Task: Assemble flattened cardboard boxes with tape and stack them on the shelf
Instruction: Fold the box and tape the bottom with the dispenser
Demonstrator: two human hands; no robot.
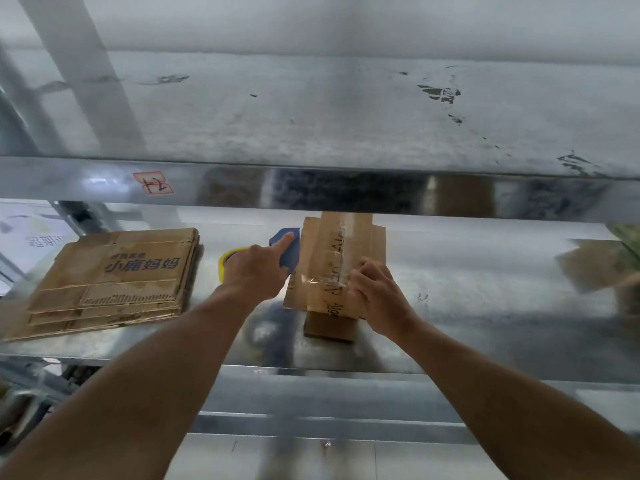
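A small brown cardboard box (341, 244) stands on the metal shelf (485, 299), its flaps folded shut under a strip of clear tape (325, 282). My left hand (254, 268) grips a blue tape dispenser (289, 249) with a yellow roll, held against the box's left side, index finger stretched along the top. My right hand (377, 292) presses down on the tape at the near right part of the box. A stack of flattened cardboard boxes (110, 282) with dark printed characters lies to the left on the same shelf.
An upper metal shelf (311, 112) overhangs the work area, its front beam (311, 188) carrying a small red-edged label. A piece of brown cardboard (588, 265) and something green sit at the far right. Lower shelf rails run below my arms.
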